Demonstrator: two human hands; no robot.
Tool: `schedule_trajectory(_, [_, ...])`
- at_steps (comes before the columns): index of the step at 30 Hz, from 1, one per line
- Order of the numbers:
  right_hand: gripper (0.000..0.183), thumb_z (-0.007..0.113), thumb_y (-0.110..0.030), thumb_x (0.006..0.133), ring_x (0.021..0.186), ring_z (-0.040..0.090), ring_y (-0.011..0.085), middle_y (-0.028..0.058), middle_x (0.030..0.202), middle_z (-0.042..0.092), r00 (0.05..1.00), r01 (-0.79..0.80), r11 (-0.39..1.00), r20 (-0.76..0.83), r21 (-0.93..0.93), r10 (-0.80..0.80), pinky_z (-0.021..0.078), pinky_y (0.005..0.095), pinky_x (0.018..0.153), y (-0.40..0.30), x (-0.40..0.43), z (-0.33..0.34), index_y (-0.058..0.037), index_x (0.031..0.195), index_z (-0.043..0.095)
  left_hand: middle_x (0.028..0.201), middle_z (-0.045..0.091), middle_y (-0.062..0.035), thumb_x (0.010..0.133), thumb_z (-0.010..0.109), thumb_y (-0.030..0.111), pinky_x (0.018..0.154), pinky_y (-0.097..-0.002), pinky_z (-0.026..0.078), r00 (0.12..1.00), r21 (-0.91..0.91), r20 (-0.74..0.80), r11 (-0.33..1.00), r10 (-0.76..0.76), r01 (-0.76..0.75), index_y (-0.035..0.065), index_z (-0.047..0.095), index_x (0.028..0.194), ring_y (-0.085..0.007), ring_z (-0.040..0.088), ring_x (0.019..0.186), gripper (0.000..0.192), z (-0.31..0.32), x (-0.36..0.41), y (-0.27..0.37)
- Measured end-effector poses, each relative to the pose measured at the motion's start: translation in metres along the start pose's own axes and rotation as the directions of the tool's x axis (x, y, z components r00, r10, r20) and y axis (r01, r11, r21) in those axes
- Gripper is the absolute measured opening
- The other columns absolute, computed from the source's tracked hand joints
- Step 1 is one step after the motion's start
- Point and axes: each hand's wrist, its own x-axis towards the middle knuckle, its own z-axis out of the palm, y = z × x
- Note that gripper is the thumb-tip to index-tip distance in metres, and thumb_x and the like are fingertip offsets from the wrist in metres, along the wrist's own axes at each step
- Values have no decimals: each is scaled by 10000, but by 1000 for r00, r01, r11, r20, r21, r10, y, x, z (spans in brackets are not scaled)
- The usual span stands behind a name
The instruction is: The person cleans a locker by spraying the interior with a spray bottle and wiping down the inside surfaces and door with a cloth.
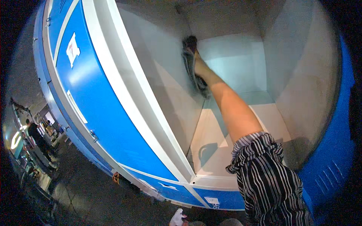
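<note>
My right arm, in a black-and-white striped sleeve, reaches deep into an unlit, pale-walled locker compartment (234,65). My right hand (200,63) is closed on a dark, soft-looking item (189,63), blurred, perhaps a bag or a strap. It hangs along the compartment's left wall, above the floor panel (209,152). Only the edge of my left hand (185,223) shows at the bottom of the view. A white, crumpled piece of plastic or paper (177,217) is in it.
Left of the opening is a shut blue locker door (93,93) with a latch (93,136). An opened blue door with vent slots (329,175) borders the right side. Smaller blue doors (172,190) run below. A person in dark clothes (36,135) stands far left on the dark floor (93,195).
</note>
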Motion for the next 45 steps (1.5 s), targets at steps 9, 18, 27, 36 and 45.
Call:
schedule_trajectory(9, [678,430,-206,875,1333,37,453,265,1447,58,991,37,991,132,-130,-19,115,512,1081,-19,-78,24,-173,1435,50,1174,499,-112,887,525,119,809,-324,426,997,11,35,997,71,-72,-26,385,1300,-211,510,939,460,-6,-5,3])
schedule_trajectory(18, [850,377,-579,856,1313,136,429,253,1427,167,889,433,886,-81,-168,-450,135,435,1087,-177,-39,45,111,1332,233,1175,501,-99,891,533,312,821,-316,419,995,-43,75,998,59,-56,-40,358,1317,-200,496,981,579,-2,-1,-11])
schedule_trajectory(27, [727,584,-378,761,1329,122,411,110,1472,158,658,726,659,-80,-197,-749,123,654,1008,-192,-50,44,-84,1366,307,1144,522,-78,892,523,360,773,-300,437,989,-243,96,961,-109,129,-66,374,1299,-176,523,915,608,-12,0,-58])
schedule_trajectory(36, [521,403,-337,912,1301,196,430,227,1421,218,716,549,703,-179,-452,-674,193,501,1056,-20,-46,52,-272,1398,225,1185,522,-98,874,544,189,782,-285,432,992,16,121,1000,-21,19,-31,437,1265,-183,525,931,461,-4,0,-37])
schedule_trajectory(45, [558,340,-288,925,1317,175,406,245,1432,137,995,86,918,-6,-388,-96,218,518,1032,41,-72,52,-282,1426,95,1266,484,-121,810,564,5,771,-293,438,984,54,141,991,112,-121,-10,457,1253,-188,517,956,455,-6,0,-38])
